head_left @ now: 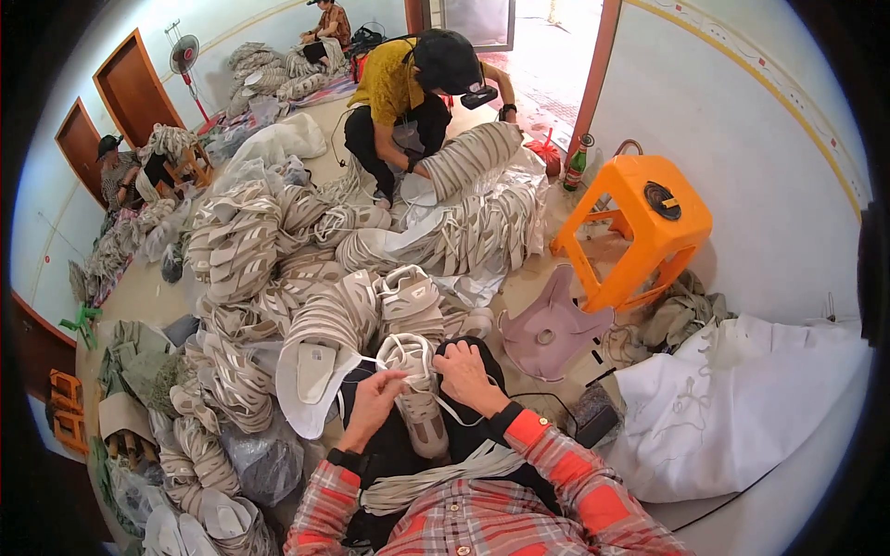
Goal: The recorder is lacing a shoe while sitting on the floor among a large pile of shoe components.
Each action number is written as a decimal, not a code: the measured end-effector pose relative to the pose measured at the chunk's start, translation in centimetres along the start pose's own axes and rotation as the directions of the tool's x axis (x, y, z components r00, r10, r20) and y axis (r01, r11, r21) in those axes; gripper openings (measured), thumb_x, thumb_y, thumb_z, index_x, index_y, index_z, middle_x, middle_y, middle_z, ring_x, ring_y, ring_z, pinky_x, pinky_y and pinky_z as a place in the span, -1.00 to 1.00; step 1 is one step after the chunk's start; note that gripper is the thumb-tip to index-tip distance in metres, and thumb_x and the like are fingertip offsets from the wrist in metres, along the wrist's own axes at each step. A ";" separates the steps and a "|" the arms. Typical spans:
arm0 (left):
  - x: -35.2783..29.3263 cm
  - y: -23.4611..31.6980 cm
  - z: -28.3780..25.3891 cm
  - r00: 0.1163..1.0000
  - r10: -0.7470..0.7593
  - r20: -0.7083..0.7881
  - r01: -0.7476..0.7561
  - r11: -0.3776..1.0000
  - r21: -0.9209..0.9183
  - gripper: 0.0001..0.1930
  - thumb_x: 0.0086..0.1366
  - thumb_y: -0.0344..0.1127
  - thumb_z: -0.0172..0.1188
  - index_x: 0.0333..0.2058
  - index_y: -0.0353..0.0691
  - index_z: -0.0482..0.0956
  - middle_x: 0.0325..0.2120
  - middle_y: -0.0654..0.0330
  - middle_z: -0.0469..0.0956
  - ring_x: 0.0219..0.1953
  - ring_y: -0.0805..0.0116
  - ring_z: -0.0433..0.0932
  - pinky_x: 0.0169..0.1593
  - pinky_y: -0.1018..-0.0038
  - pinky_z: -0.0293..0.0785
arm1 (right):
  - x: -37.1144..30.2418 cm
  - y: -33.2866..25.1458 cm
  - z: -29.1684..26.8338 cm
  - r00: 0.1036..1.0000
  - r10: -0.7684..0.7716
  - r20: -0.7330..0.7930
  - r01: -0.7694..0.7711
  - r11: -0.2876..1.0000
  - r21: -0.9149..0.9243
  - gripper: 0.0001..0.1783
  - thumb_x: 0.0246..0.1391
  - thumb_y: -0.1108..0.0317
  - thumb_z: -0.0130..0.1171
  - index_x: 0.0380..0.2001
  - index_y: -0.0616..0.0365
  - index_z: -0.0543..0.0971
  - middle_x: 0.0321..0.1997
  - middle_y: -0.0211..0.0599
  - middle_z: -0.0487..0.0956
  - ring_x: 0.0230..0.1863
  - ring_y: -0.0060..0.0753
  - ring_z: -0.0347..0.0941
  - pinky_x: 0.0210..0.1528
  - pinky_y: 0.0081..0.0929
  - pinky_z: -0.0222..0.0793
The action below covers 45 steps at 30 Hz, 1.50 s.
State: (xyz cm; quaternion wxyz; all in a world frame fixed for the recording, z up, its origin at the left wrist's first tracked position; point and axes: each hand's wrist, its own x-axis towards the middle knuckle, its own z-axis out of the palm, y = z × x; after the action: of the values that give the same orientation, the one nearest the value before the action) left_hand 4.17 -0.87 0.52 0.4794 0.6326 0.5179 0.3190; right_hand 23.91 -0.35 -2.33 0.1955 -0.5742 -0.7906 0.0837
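Observation:
A beige-and-brown sneaker (422,408) rests in my lap, its toe toward me. Pale shoelaces run through its upper, and a loose end loops out to the right. My left hand (373,406) is closed in a pinch on the shoelace (397,374) at the sneaker's left side. Across from it, my right hand (470,378) has its fingers curled by the sneaker's upper right side; what they grip is hidden beneath them. A bundle of pale laces (454,476) lies over my lap nearer my body.
Nested shoe uppers (324,324) stand just left of my hands, amid larger piles. To the right are a mauve plastic stool top (552,324), an orange stool (640,222), a green bottle (578,165) and a white sack (732,408). A person (394,93) crouches ahead, handling stacked uppers.

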 end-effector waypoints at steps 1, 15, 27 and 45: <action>-0.1 0.5 -0.3 0.985 -0.173 0.025 0.174 0.952 -0.251 -0.84 0.17 -0.41 0.05 -0.30 -0.31 0.54 -0.55 0.16 0.55 -0.57 0.44 0.43 -0.42 0.66 0.26 | 0.1 0.1 0.0 1.000 -0.003 0.014 0.003 1.000 -0.008 -0.82 -0.38 0.42 0.11 -0.53 0.08 0.52 -0.41 -0.22 0.39 -0.24 -0.20 0.27 -0.27 -0.30 0.09; 2.6 -0.7 0.6 0.962 0.274 -0.012 -0.205 0.745 0.635 -0.89 -0.03 -0.27 0.20 -0.46 -0.03 0.61 -0.45 0.26 0.45 -0.24 0.23 0.35 -0.16 0.28 0.15 | 0.7 0.0 1.4 0.995 0.082 -0.061 -0.073 0.987 0.143 -0.88 -0.18 0.43 0.08 -0.47 -0.01 0.44 -0.48 -0.39 0.45 -0.29 -0.27 0.29 -0.26 -0.33 0.06; 5.8 0.1 1.9 0.795 0.434 0.423 -0.558 0.250 0.791 -0.93 -0.10 -0.33 0.16 -0.56 -0.14 0.54 -0.44 0.24 0.45 -0.24 0.23 0.36 -0.15 0.31 0.19 | 0.6 -1.3 1.1 0.976 0.128 -0.177 -0.075 0.957 0.280 -0.85 -0.19 0.47 0.07 -0.44 0.10 0.41 -0.45 -0.26 0.42 -0.27 -0.19 0.32 -0.21 -0.29 0.13; 1.9 3.9 -7.8 0.979 0.047 0.198 0.164 0.398 -0.903 -0.83 0.16 -0.28 0.11 -0.38 -0.27 0.44 -0.51 0.26 0.40 -0.46 0.46 0.34 -0.37 0.54 0.27 | 2.8 0.8 -5.8 0.880 -0.170 0.443 0.219 0.974 -0.063 -0.84 -0.25 0.26 0.22 -0.54 0.08 0.56 -0.38 -0.32 0.48 -0.19 -0.25 0.32 -0.18 -0.30 0.17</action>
State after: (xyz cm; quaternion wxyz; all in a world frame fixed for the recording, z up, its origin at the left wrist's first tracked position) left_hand -1.02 3.05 6.66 0.8054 0.2754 0.2318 0.4709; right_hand 26.24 2.03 3.26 -0.0106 -0.4687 -0.8712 0.1455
